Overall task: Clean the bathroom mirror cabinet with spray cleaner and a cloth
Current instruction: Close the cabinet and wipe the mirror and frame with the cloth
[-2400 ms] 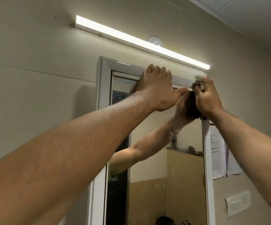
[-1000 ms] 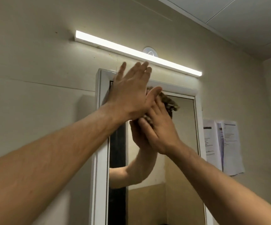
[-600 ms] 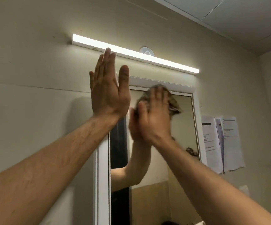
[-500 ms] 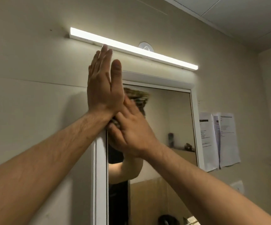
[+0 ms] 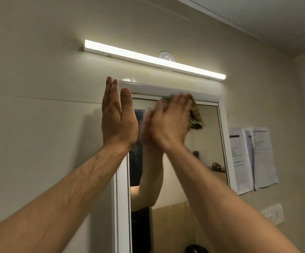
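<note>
Two hands raised: right hand point(image 5: 170, 123) flat, pressing cloth point(image 5: 195, 116) against mirror point(image 5: 208, 143) top-right corner, unwiped glass lying below and left; left hand point(image 5: 117, 117) open, empty, by cabinet frame point(image 5: 122, 198) upper-left corner.

Cloth point(image 5: 195, 115) mottled brown-olive; cabinet frame point(image 5: 166, 89) white; wall point(image 5: 38, 70) beige.

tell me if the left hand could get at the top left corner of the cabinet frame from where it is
Probably yes. The left hand is flat and open, its fingertips level with the frame's top left corner, nothing between them. The right hand presses the cloth further right, clear of it.
</note>
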Demonstrator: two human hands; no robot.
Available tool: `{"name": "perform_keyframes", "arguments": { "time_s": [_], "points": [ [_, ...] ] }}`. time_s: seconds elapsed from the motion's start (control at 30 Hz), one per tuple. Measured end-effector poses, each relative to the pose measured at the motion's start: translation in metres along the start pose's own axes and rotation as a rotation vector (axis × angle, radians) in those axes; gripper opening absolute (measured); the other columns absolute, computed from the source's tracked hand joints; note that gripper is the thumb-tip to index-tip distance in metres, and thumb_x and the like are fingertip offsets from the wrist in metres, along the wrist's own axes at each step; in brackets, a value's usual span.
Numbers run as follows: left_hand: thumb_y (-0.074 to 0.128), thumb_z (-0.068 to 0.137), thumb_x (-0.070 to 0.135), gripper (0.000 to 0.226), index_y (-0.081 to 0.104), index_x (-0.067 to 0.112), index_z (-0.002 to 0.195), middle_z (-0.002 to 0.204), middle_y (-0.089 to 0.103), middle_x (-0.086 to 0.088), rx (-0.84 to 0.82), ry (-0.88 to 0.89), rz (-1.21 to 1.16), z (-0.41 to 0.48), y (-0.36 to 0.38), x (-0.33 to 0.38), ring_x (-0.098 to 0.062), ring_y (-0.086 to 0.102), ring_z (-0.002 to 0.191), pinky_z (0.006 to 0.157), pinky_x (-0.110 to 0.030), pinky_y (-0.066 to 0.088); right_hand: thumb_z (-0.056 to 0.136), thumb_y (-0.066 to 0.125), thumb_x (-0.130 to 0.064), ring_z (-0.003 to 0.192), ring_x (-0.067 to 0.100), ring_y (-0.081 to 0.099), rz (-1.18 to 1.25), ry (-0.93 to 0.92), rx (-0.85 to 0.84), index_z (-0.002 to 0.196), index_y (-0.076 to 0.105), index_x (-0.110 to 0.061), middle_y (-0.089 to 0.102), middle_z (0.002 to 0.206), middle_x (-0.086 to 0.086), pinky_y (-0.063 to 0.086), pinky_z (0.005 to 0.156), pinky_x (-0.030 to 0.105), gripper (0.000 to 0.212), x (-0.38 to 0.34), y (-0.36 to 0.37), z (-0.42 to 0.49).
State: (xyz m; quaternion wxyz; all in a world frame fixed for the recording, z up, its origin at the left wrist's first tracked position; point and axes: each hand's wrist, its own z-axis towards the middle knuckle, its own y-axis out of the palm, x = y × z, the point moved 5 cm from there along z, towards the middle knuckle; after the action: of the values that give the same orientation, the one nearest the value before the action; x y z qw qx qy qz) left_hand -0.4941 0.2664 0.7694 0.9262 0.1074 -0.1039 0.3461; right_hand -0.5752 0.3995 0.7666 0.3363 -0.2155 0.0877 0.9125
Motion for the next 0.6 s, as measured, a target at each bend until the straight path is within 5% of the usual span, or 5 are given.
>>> {"name": "perform_keyframes", "arguments": {
  "time_s": [0.1,0.23,0.3,0.5,0.6],
  "points": [
    [0.02,0.099,0.056,0.071,0.026,0.025,0.162,0.17,0.026,0.009,0.0,-0.041,-0.226,-0.001,-0.006,-0.005,-0.002,0.024,0.154,0.122,-0.015,0.018,0.104,0.034,-0.045,0.161,0.016,-0.004,-0.083,-0.648,-0.198,0.166,0.008,-0.022,0.004,0.175,0.001,0.008,0.131,0.046,0.07,-0.049,0.026,-0.053],
    [0.026,0.101,0.051,0.068,0.031,0.021,0.161,0.169,0.03,0.007,-0.028,-0.019,-0.246,-0.006,-0.012,-0.006,-0.002,0.029,0.152,0.113,-0.002,0.022,0.104,0.048,-0.034,0.159,0.023,0.02,0.051,-1.013,-0.312,0.158,0.041,-0.016,0.032,0.168,0.005,0.026,0.125,0.046,0.056,-0.013,0.005,-0.076],
    [0.028,0.104,0.047,0.065,0.029,0.018,0.162,0.171,0.024,0.004,-0.037,0.064,-0.068,-0.013,-0.011,-0.004,-0.005,0.022,0.156,0.12,-0.011,0.019,0.099,0.057,-0.038,0.148,0.028,0.037,-0.03,-1.081,-0.29,0.152,0.051,-0.02,0.039,0.164,0.002,0.036,0.116,0.047,0.056,0.036,-0.011,-0.079],
    [0.03,0.104,0.049,0.068,0.03,0.014,0.162,0.173,0.017,-0.001,-0.021,0.16,0.247,-0.037,-0.003,-0.006,-0.015,0.011,0.16,0.125,-0.018,0.008,0.098,0.031,-0.053,0.156,0.023,0.014,-0.134,0.112,0.067,0.16,0.031,-0.024,0.022,0.17,-0.003,0.019,0.123,0.062,0.069,0.156,-0.052,-0.038],
    [0.028,0.103,0.049,0.069,0.031,0.013,0.162,0.174,0.016,-0.002,-0.014,0.17,0.298,-0.038,-0.001,-0.005,-0.016,0.01,0.16,0.128,-0.024,0.01,0.102,0.019,-0.058,0.16,0.018,-0.008,-0.116,0.116,-0.012,0.166,0.009,-0.025,-0.001,0.175,-0.005,0.007,0.129,0.055,0.073,0.116,-0.033,-0.039]
  ]
}}
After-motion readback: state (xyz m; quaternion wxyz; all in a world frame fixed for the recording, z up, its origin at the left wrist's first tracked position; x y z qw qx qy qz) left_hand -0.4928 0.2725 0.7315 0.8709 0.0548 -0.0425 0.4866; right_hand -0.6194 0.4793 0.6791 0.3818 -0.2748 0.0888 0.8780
